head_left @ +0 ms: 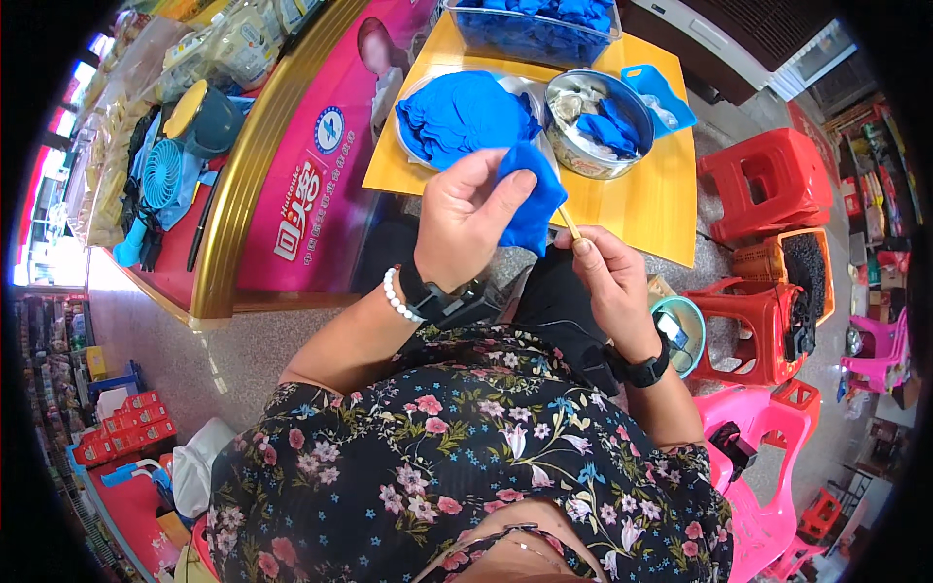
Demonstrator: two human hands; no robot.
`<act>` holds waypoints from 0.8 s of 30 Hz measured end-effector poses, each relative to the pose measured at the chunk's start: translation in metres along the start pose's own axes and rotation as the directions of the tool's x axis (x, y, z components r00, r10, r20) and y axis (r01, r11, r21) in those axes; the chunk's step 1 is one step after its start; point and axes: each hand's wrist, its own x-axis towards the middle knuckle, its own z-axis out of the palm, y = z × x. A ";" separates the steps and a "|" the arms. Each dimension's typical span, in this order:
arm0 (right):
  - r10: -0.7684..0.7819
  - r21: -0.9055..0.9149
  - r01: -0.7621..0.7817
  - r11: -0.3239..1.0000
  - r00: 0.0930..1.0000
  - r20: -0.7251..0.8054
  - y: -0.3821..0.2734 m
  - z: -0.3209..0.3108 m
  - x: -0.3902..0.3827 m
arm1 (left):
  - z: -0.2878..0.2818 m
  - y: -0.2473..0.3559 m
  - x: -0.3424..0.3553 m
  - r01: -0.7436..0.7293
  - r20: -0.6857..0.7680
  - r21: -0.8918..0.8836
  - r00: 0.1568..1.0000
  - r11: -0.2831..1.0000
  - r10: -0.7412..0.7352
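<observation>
My left hand [459, 222] is closed on a small blue cloth piece [532, 206], pinching it between thumb and fingers above the table's near edge. In my right hand [614, 282] a thin, pale wooden stick [570, 222] is pinched, its upper end reaching the cloth's lower right edge. Whether the tip is inside the cloth or only against it, I cannot tell. Just beyond my left hand, a heap of blue cloth pieces [465, 115] fills a round plate. Beside it stands a round tin [601, 173] with blue and whitish pieces inside.
The yellow table [661, 209] also bears a clear plastic box [530, 41] of blue pieces and a small blue tray [671, 109]. A pink, gold-edged counter [219, 243] stands at left, with a blue fan [167, 175] on it. Red stools [768, 180] and a pink chair [768, 525] stand at right.
</observation>
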 end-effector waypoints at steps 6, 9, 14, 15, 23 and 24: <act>-0.104 -0.227 0.095 0.969 0.994 -0.027 0.004 0.002 -0.001 | -0.008 0.011 0.008 0.025 0.086 -0.073 0.996 0.997 -0.019; -0.088 -0.203 0.080 0.976 0.996 -0.026 0.004 0.003 -0.001 | -0.010 0.010 0.007 0.070 0.105 -0.060 0.992 0.996 -0.063; -0.076 -0.128 0.074 0.989 0.997 -0.014 0.003 0.002 -0.002 | -0.010 0.008 0.006 0.154 0.086 -0.153 0.986 0.976 -0.142; -0.077 -0.128 0.074 0.989 0.997 -0.015 0.002 0.001 -0.003 | -0.010 0.008 0.006 0.167 0.078 -0.191 0.985 0.967 -0.154; -0.036 0.023 0.036 0.999 0.999 0.003 0.005 0.005 -0.004 | -0.004 0.001 0.005 0.103 -0.022 -0.396 0.992 0.912 -0.121; -0.037 0.023 0.037 0.999 0.999 0.002 0.005 0.005 -0.004 | -0.002 0.002 0.006 0.110 -0.013 -0.470 0.991 0.876 -0.131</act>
